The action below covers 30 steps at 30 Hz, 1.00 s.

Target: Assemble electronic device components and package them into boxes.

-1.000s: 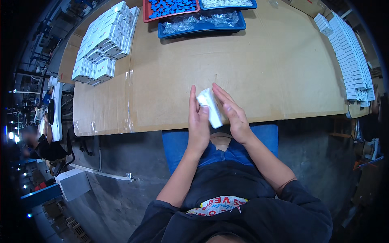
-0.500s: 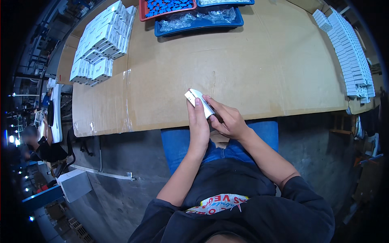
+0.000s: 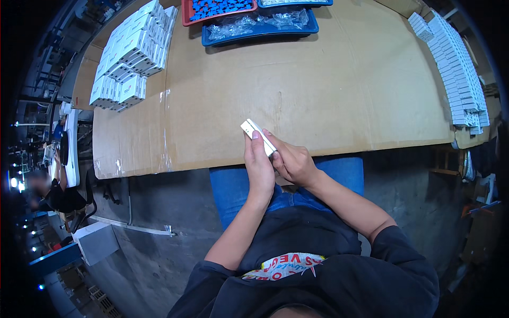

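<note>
Above the near edge of the cardboard-covered table (image 3: 222, 106), a small white box (image 3: 257, 133) is held tilted between my two hands. My left hand (image 3: 259, 164) grips it from the left, with the thumb lying along its narrow side. From the right, my right hand (image 3: 294, 162) closes on the box, its fingers against the far side and lower end. The palms and fingers cover part of the box, so its broad faces barely show.
White boxes (image 3: 127, 47) are stacked at the far left, and rows of small white boxes (image 3: 456, 69) line the right edge. A red tray of blue pieces (image 3: 220, 8) and a blue tray of clear plastic bags (image 3: 260, 31) stand at the back. Another person (image 3: 63, 196) sits far left.
The box has turned slightly in my hands, and the flap-like broad face seen before now lies flatter against it. My right hand has shifted a little left and closed further around the box.
</note>
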Each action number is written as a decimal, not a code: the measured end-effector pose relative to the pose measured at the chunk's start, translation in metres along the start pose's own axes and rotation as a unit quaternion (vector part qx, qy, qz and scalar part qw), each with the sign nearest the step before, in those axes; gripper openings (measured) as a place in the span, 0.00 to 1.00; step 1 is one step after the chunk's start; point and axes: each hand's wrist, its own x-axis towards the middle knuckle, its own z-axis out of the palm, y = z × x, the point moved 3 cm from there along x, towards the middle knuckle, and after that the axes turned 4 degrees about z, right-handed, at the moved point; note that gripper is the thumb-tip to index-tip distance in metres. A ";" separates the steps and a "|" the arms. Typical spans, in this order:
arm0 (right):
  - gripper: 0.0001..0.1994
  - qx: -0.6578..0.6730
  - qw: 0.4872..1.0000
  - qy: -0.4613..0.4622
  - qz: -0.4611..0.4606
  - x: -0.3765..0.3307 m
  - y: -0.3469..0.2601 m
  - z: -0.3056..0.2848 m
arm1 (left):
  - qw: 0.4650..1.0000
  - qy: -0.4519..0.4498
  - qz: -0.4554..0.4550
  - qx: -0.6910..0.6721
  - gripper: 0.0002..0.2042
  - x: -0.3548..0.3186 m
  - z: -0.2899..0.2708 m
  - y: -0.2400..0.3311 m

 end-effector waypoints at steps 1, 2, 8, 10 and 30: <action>0.23 0.002 1.000 0.011 -0.006 0.001 -0.001 0.000 | 1.000 -0.002 0.001 0.006 0.19 0.000 0.000 0.001; 0.23 0.004 1.000 0.023 -0.011 0.001 -0.002 -0.001 | 1.000 -0.005 0.003 0.012 0.19 0.001 0.000 0.002; 0.25 0.063 0.998 -0.021 0.024 0.007 -0.001 -0.004 | 1.000 -0.029 -0.002 -0.011 0.22 0.011 -0.009 -0.003; 0.24 0.135 0.988 -0.055 0.053 0.017 0.000 -0.010 | 0.998 -0.047 0.003 -0.034 0.23 0.015 -0.016 0.005; 0.38 0.147 0.986 0.004 0.082 0.023 0.006 -0.036 | 0.971 -0.197 -0.083 -0.108 0.35 0.002 0.000 0.024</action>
